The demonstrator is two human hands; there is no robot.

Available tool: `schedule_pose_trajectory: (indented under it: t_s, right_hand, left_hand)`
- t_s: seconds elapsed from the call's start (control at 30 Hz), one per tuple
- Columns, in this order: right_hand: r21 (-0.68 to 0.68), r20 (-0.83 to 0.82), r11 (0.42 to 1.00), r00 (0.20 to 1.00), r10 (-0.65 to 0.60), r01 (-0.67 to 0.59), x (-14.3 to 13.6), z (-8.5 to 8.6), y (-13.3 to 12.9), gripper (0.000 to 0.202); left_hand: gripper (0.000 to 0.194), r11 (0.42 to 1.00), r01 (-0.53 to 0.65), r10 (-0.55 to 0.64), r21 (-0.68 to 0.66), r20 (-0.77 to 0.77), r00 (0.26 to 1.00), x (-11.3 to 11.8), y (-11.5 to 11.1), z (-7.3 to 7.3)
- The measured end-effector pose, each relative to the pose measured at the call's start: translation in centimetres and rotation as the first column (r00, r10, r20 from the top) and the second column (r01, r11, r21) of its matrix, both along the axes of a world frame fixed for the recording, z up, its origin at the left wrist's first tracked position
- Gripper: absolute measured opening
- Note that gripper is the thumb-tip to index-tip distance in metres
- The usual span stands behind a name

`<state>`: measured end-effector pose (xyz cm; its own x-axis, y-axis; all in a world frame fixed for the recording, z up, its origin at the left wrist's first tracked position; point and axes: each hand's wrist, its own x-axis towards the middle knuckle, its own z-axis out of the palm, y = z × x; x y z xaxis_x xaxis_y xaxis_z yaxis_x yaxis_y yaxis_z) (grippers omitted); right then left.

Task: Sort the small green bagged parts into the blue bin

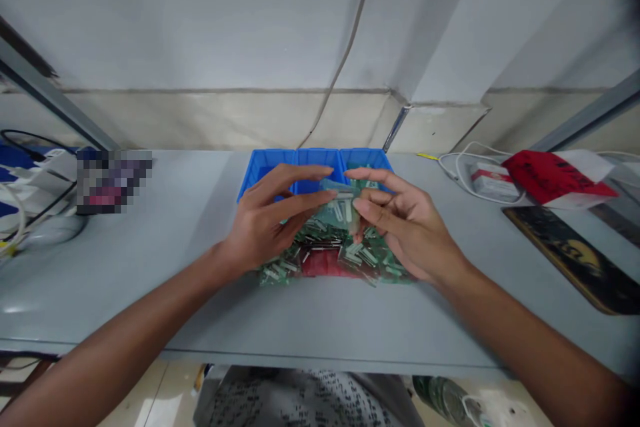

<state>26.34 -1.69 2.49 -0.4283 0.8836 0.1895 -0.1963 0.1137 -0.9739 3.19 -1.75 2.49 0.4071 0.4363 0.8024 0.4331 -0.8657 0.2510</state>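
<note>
Between my hands is a small clear greenish plastic bag (340, 208) with pale short pieces inside. My right hand (407, 223) pinches its right side between thumb and fingers. The thumb and fingertips of my left hand (273, 217) close on the bag's left edge. Beneath them lie several similar bags (363, 255) of pale pieces, loose dark thin pins (320, 240) and a red item (327, 263). Behind the hands stand blue bins (317, 157) side by side; the right one holds some greenish bags, and the hands partly cover the others.
On the right of the grey table (280, 327) are a red packet (553, 177), a small white-and-red box (494, 181), a white cable and a dark patterned tray-like item (575, 257). Power plugs and cables (43, 183) crowd the left. A wall stands behind.
</note>
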Motion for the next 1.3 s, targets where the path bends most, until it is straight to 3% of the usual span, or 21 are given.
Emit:
schedule_pose_trajectory:
  t_s: [0.07,0.13,0.17,0.23,0.27,0.3,0.37,0.4,0.47,0.57,0.63,0.67,0.8,0.9,0.97,1.07,1.2,1.27,1.3]
  right_hand:
    - [0.072,0.059,0.997,0.998,-0.012,0.008,0.0,-0.1,0.0,0.030]
    - [0.315,0.172,0.945,0.973,-0.152,0.092,0.1,-0.4,0.1,0.036]
    - [0.487,0.221,0.864,0.940,-0.260,0.124,0.3,-0.6,0.3,0.043]
    - [0.785,0.256,0.614,0.858,-0.445,0.084,0.6,-1.0,0.7,0.057]
    - [0.865,0.260,0.502,0.830,-0.493,0.028,0.8,-1.2,0.9,0.060]
    - [0.905,0.263,0.425,0.815,-0.517,-0.023,0.9,-1.2,1.0,0.059]
    - [0.933,0.245,0.356,0.809,-0.534,-0.048,1.2,-1.2,1.2,0.049]
    - [0.936,0.226,0.350,0.808,-0.545,-0.026,1.3,-1.0,1.3,0.042]
    - [0.917,0.191,0.392,0.782,-0.593,0.072,1.8,-0.4,1.8,0.032]
    - [0.787,0.233,0.560,0.718,-0.656,0.257,3.5,0.3,3.4,0.033]
    - [0.718,0.344,0.652,0.690,-0.637,0.243,5.1,0.2,4.9,0.033]
    - [0.720,0.401,0.667,0.669,-0.626,0.193,5.8,0.0,5.7,0.031]
    - [0.767,0.552,0.641,0.533,-0.641,-0.022,7.7,-1.5,7.9,0.025]
    - [0.859,0.485,0.503,0.459,-0.744,-0.093,7.5,-2.0,7.9,0.023]
    - [0.904,0.408,0.418,0.481,-0.776,-0.092,6.9,-1.8,7.5,0.025]
    - [0.876,0.476,0.434,0.525,-0.706,-0.211,6.0,-1.5,6.8,0.024]
    - [0.773,0.634,0.524,0.413,-0.653,-0.358,5.8,-1.7,6.6,0.033]
    - [0.778,0.628,0.523,0.409,-0.662,-0.349,5.6,-1.7,6.5,0.033]
    - [0.803,0.596,0.495,0.428,-0.680,-0.332,5.4,-1.7,6.3,0.031]
  left_hand:
    - [0.019,0.998,0.011,-0.007,-0.070,0.066,0.998,0.1,0.0,0.0]
    - [0.007,0.962,-0.010,0.068,-0.272,0.204,0.977,0.4,-0.3,0.0]
    - [0.008,0.918,-0.001,0.118,-0.397,0.272,0.955,0.5,-0.4,0.0]
    - [0.014,0.794,0.084,0.179,-0.602,0.363,0.914,0.8,-0.7,0.0]
    - [0.020,0.732,0.148,0.173,-0.665,0.391,0.904,1.0,-0.8,-0.1]
    - [0.027,0.674,0.211,0.150,-0.708,0.411,0.899,1.1,-0.8,-0.1]
    - [0.041,0.573,0.305,0.088,-0.761,0.428,0.900,1.3,-1.0,0.0]
    - [0.045,0.538,0.337,0.058,-0.773,0.433,0.899,1.3,-1.0,0.1]
    - [0.051,0.524,0.362,0.031,-0.771,0.442,0.897,1.3,-1.1,0.3]
    - [0.047,0.578,0.299,0.085,-0.760,0.420,0.904,1.1,-0.8,0.6]
    - [0.043,0.598,0.246,0.137,-0.763,0.400,0.906,0.9,-0.5,0.6]
    - [0.041,0.599,0.226,0.154,-0.768,0.388,0.909,0.8,-0.3,0.6]
    - [0.033,0.597,0.185,0.168,-0.780,0.348,0.922,0.6,0.1,0.3]
    - [0.030,0.613,0.174,0.169,-0.770,0.343,0.924,0.6,0.0,0.2]
    - [0.027,0.649,0.157,0.180,-0.745,0.351,0.919,0.6,0.0,0.2]
    - [0.024,0.698,0.107,0.196,-0.708,0.333,0.923,0.5,0.0,0.3]
    - [0.022,0.733,0.063,0.205,-0.678,0.308,0.929,0.4,0.0,0.5]
    - [0.021,0.744,0.037,0.215,-0.667,0.292,0.932,0.4,0.0,0.5]
    - [0.020,0.748,0.019,0.223,-0.664,0.278,0.934,0.4,0.0,0.6]
